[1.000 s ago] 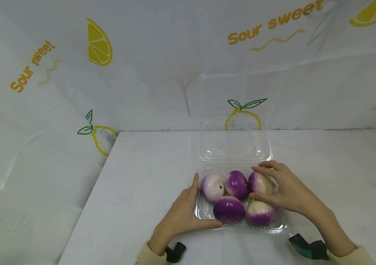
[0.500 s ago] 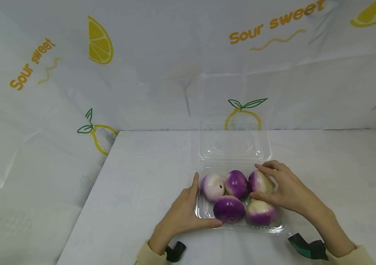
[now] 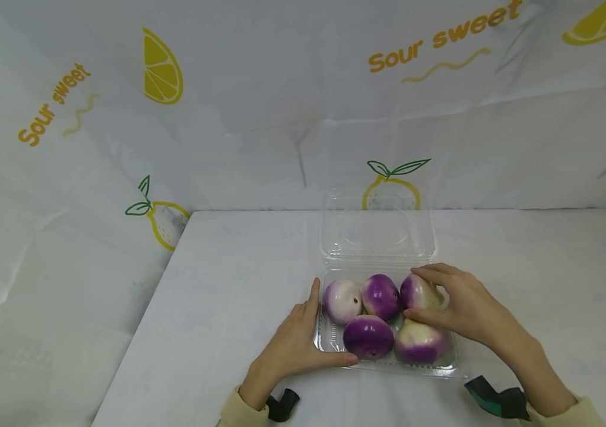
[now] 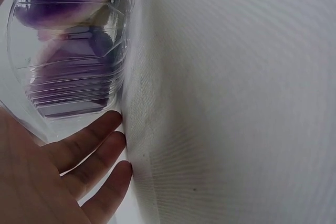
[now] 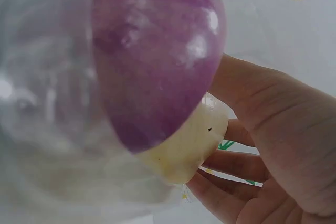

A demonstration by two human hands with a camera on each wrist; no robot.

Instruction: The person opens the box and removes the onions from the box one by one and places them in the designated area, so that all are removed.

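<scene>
A clear plastic clamshell box [image 3: 329, 344] lies on the table with its lid [image 3: 377, 234] folded back. Inside sit several glossy purple-and-white turnips, among them a whitish one [image 3: 342, 302] at back left and a deep purple one [image 3: 368, 337] in front. My right hand [image 3: 463, 305] holds the back-right turnip [image 3: 420, 293] between thumb and fingers; the front-right turnip [image 3: 420, 344] lies just below the thumb. My left hand [image 3: 297, 344] steadies the box's near-left corner, straight fingers along the left wall and thumb on the front rim. In the left wrist view, the fingers [image 4: 97, 135] reach the table beside the box.
A white cloth covers the table [image 3: 228, 284]. Behind it hangs a white sheet [image 3: 260, 89] printed with lemons and lettering. Dark straps [image 3: 497, 397] show near both wrists.
My right hand's fingers have shifted very slightly over the back-right turnip. The left hand, the box and the other turnips stay nearly where they were.
</scene>
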